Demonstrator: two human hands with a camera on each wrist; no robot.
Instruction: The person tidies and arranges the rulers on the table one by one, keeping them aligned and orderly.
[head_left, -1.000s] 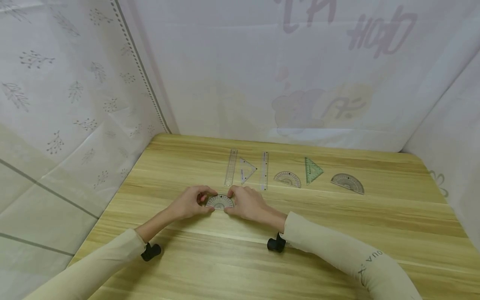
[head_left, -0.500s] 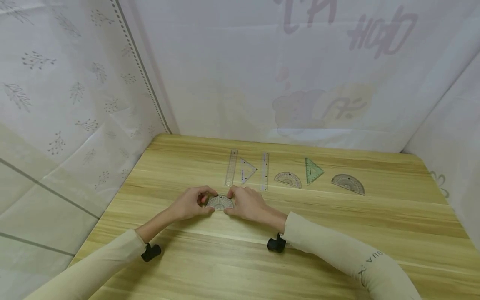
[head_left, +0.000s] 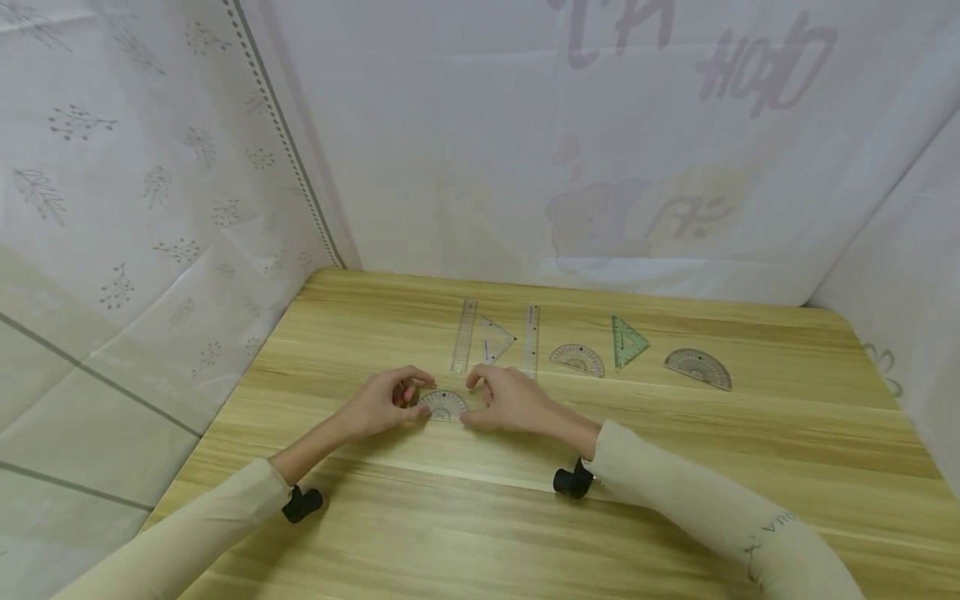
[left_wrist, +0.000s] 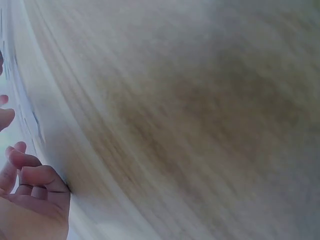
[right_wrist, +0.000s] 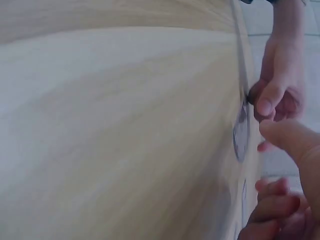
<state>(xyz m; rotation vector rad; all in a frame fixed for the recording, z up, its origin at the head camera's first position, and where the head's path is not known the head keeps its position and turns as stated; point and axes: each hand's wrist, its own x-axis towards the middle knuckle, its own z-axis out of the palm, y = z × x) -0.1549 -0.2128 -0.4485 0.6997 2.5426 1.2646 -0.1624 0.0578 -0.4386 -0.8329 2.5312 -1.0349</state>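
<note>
A small clear protractor lies flat on the wooden table, curved side away from me. My left hand is at its left end, thumb resting at the lower left corner and forefinger extended just beyond the arc. On the other side, my right hand has thumb and fingers spread apart, the thumb tip close by the protractor's lower right corner. The right wrist view shows the protractor edge-on against the table, with a gap between it and the right thumb. In the left wrist view only part of the left hand shows.
Behind the hands lie a clear ruler, a clear set square, another ruler, a second protractor, a green set square and a greyish protractor. Fabric curtains enclose the table behind and at both sides.
My right hand has let go of the protractor and drawn back to the right, its fingers parting. The left forefinger has lifted slightly off the arc. The protractor stays in nearly the same place.
</note>
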